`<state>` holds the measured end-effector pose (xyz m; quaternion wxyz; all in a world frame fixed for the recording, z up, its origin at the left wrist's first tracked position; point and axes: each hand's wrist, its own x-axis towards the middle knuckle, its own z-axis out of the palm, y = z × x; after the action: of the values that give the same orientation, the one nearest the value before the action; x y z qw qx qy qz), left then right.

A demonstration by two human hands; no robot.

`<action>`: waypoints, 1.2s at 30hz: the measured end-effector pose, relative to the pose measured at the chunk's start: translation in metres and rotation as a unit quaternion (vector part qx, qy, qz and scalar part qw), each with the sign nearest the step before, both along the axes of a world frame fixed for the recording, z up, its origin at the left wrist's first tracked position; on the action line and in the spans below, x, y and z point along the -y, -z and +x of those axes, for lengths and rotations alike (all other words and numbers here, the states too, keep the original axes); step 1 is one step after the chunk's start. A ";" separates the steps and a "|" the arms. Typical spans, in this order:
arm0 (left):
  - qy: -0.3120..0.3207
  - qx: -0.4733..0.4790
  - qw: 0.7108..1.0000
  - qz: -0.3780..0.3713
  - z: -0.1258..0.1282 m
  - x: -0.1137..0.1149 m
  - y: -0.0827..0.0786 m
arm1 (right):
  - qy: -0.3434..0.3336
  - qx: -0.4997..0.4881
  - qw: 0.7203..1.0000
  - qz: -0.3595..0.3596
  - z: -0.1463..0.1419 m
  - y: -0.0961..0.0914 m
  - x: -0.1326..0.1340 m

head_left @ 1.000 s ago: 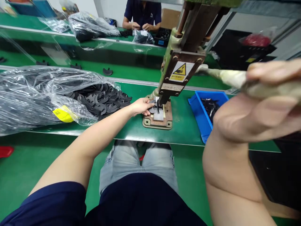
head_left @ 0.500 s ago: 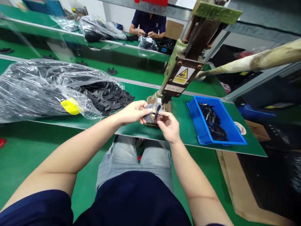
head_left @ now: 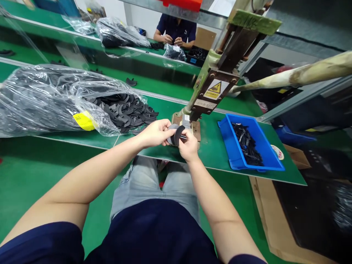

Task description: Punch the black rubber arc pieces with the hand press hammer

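In front of the hand press (head_left: 209, 88), my two hands meet over its base (head_left: 196, 132). My left hand (head_left: 155, 134) is closed, thumb on top, on grey curved plastic pieces (head_left: 171, 132) that look stacked. My right hand (head_left: 189, 146) pinches a black crescent-shaped plastic piece (head_left: 179, 135), tilted up beside the grey ones. Thin light prongs show between it and my right fingers. Whether the black piece touches the grey ones I cannot tell. The grey block on the press base stands just behind my fingers.
A clear plastic bag (head_left: 49, 99) spills black curved pieces (head_left: 129, 112) on the left. On the right stands a blue bin (head_left: 227, 143) of small black parts (head_left: 247, 145). The press lever (head_left: 302, 73) juts right. Across the benches sits a co-worker (head_left: 176, 31), hands on small parts.
My right hand has turned and drawn slightly left and toward me. The black crescent piece now shows its broad face instead of its edge. My left hand keeps its hold.
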<state>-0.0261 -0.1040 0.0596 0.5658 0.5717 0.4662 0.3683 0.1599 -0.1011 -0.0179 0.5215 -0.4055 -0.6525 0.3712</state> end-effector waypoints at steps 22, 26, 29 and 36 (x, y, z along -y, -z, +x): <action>-0.005 -0.011 1.000 0.018 0.004 0.024 -0.014 | 0.056 0.014 0.989 0.139 0.005 0.004 0.022; -0.027 -0.048 0.997 0.062 -0.003 0.019 -0.006 | 0.031 0.081 0.977 0.193 0.015 -0.007 0.024; -0.057 -0.066 0.989 0.122 -0.007 0.017 -0.001 | 0.014 0.126 0.967 0.221 0.021 -0.015 0.025; -0.030 -0.139 0.941 0.308 -0.006 0.024 0.010 | 0.019 0.175 0.956 0.236 0.022 -0.015 0.023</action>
<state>-0.0318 -0.1285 0.0494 0.2807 0.7492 0.4208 0.4276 0.1814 -0.1245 -0.0033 0.4871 -0.3414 -0.7948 0.1202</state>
